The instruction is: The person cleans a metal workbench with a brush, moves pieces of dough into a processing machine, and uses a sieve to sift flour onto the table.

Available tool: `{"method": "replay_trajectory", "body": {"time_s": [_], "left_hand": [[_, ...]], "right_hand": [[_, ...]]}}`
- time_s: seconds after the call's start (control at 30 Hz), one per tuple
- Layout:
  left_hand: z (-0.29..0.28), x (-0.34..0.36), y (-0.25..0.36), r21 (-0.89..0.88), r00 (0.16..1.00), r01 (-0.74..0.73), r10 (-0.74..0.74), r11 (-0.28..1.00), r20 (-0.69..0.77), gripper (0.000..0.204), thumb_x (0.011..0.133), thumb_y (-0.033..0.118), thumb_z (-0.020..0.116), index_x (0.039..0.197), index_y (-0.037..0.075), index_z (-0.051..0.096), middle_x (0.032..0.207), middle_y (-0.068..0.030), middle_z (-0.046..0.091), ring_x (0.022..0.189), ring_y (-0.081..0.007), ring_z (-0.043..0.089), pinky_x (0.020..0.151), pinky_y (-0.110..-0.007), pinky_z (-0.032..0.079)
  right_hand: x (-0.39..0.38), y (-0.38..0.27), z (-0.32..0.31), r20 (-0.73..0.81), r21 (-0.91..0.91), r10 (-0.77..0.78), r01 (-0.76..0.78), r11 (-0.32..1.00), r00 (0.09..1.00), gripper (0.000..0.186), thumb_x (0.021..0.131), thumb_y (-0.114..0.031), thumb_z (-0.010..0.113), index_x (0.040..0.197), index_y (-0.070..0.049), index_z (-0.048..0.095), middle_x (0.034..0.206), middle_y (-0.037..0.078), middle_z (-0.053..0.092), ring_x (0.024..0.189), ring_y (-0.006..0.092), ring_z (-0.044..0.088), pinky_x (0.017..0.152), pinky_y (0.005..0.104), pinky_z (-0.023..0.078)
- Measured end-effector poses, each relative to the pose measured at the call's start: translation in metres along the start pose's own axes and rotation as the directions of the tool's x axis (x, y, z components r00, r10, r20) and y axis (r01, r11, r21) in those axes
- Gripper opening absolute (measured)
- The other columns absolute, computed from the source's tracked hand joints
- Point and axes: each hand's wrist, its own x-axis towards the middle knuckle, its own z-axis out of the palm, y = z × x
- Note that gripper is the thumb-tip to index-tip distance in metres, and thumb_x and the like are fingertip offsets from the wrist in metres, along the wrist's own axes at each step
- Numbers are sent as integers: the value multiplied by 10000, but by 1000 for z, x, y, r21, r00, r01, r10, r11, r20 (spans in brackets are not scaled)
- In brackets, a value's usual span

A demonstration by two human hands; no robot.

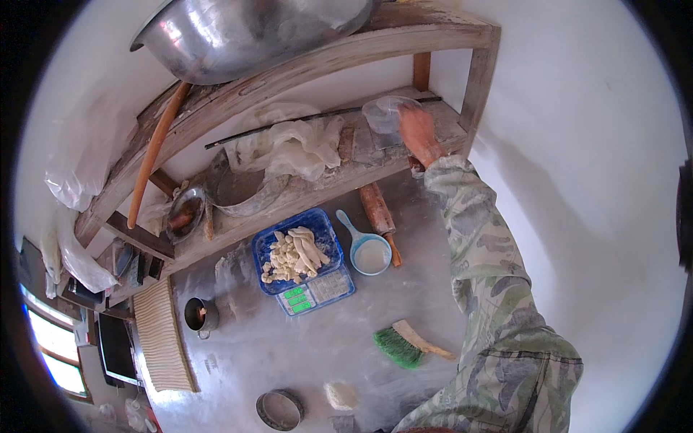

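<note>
My right hand (pixel 419 130) reaches to the lower wooden shelf, fingers curled on a clear plastic container (pixel 382 115); exactly how they grip it is hard to make out. My camouflage-sleeved right arm runs up the right side. More sleeve shows at the bottom edge, but my left hand is out of sight. Just below the shelf lie a wooden rolling pin (pixel 377 208) and a light-blue handled scoop (pixel 372 256) with white contents. Beside them, a blue tray (pixel 261 257) of pale dough pieces rests on a blue scale (pixel 317 297).
The metal worktable (pixel 238 361) holds a green brush (pixel 397 346), metal mug (pixel 195 314), ring sieve (pixel 279 410), flour pile (pixel 339 395) and ridged board (pixel 160 335). Above are a large steel bowl (pixel 238 32), hanging wooden stick (pixel 155 151) and plastic bags (pixel 289 144). A white wall (pixel 606 216) bounds the right.
</note>
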Motion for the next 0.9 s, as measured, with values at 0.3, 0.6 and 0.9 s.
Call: {"method": "replay_trajectory", "body": {"time_s": [0.3,0.6,0.9], "left_hand": [[2,-1,0,9,1000,9,-9,1000,-7,207,869,198,580,915,44,710,808,-50,693,665,-143,614,591,-301,477],[-23,-45,-98,-57,998,-55,53,997,-26,204,868,198,578,908,47,710,804,-49,693,657,-144,612,582,-302,474],[-26,-76,-195,71,928,-371,373,926,-7,246,873,219,555,677,81,613,614,22,541,540,-99,470,480,-269,349]], "right_hand": [[-2,-7,18,-64,43,-70,73,996,995,200,816,-87,596,1002,-42,655,1065,160,630,978,355,604,836,435,505],[-30,-57,-49,118,292,-127,88,952,985,282,886,-97,531,1146,-34,621,1097,208,610,1016,400,580,851,456,485],[-520,-68,-149,743,200,-77,-111,974,665,555,811,-333,686,1226,13,560,1225,253,569,1103,396,572,922,453,478]]}}
